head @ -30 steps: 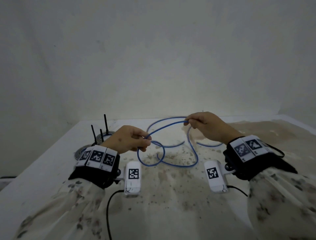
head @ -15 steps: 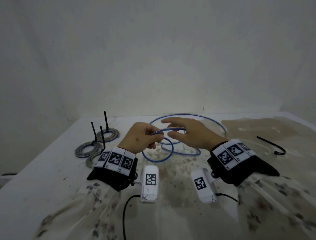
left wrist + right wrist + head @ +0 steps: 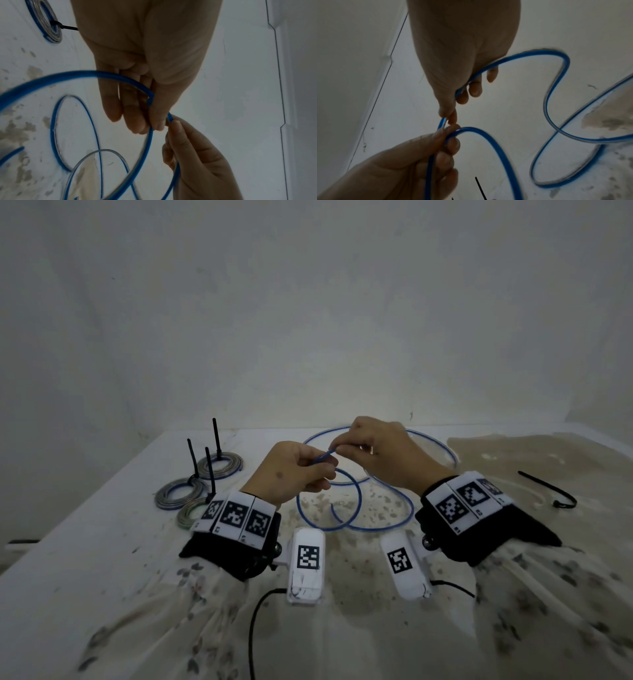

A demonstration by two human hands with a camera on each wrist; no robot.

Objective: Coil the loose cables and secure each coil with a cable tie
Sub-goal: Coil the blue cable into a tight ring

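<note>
hands: left hand and right hand both pinch the blue cable, mid-frame above the bench | risk: springy loops may slip and uncoil | room: tied coils at left, loose cable tie at right, wall close behind

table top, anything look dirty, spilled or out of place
Yes. The white table has brown blotchy stains, densest under the blue cable and in a big patch at far right. One loose black cable tie lies alone on that patch, away from the three tied coils.
</note>
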